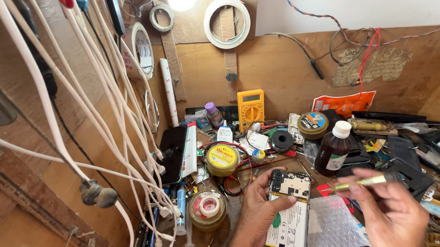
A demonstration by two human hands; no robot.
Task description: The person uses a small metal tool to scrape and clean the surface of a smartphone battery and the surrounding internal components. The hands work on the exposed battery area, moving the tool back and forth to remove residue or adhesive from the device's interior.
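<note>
- Right hand (391, 212), lower right of the frame, fingers curled and pinching a slim yellow-handled screwdriver (361, 183); its tip points left toward the phone.
- Left hand (259, 208), bottom centre, steadies an opened phone (290, 211): thumb pressed on the left edge, fingers cupped around the top near the camera cluster. Back cover is off; white battery and dark board are exposed.
- Phone lies lengthwise on the wooden bench (223, 239), beside a sheet of bubble wrap (333, 226) at lower right.
- Step in hand, as judged: screw work on the upper board cover, tip not yet seated.
- Next move likely calls for a steady, square seating of the tip in a small screw head, with the left hand holding the phone still; a slip could scratch the board.
- Nearby: brown bottle with white cap (334, 149) just above the screwdriver, yellow multimeter (251, 108) at upper centre, round tin (222, 159) left of centre, tape roll in a dish (208, 207) at lower left, white cables (100, 111) hanging across the left.
</note>
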